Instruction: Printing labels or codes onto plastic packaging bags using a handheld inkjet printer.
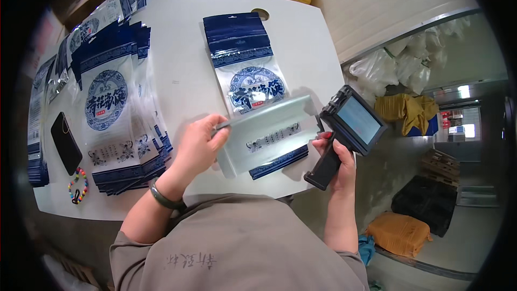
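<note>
A blue-and-white printed plastic bag [242,37] lies flat in the middle of the white table [183,37]. Over its lower part sits a see-through rectangular plate [231,159], and the bag's printing shows through it. My left hand [198,143] pinches the plate's left edge between thumb and fingers. In my right hand [343,167] is a black handheld printer [329,156] with a pistol grip and a lit screen. My fingers wrap round its grip. The printer's head is beside the plate's right edge; whether they touch I cannot tell.
Piles of the same bags [107,102] cover the table's left side. A black phone [65,143] with a colourful bead strap [78,186] lies there too. Beyond the table's right edge are an orange sack [398,233] and black pallets [425,205] on the floor.
</note>
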